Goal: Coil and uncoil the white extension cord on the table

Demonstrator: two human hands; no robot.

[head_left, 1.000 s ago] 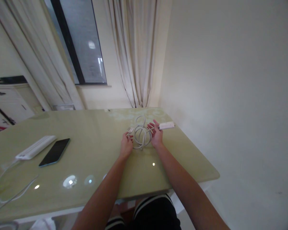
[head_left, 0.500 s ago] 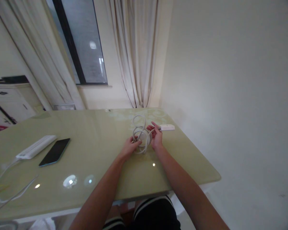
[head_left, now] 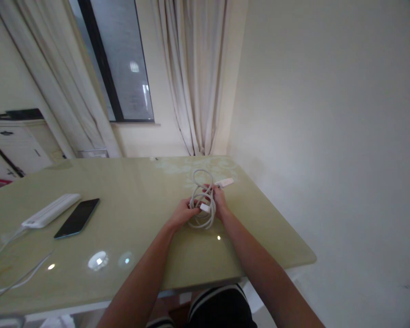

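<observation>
We hold a white cable between our left hand and right hand, gathered into loose overlapping loops, tilted up just above the glossy pale-green table near its far right corner, with a small white plug at the coil's front.

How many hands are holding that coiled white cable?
2. The left hand grips the coiled white cable from its left side, and the right hand holds it from the right, above the table. No other hands are in view.
</observation>
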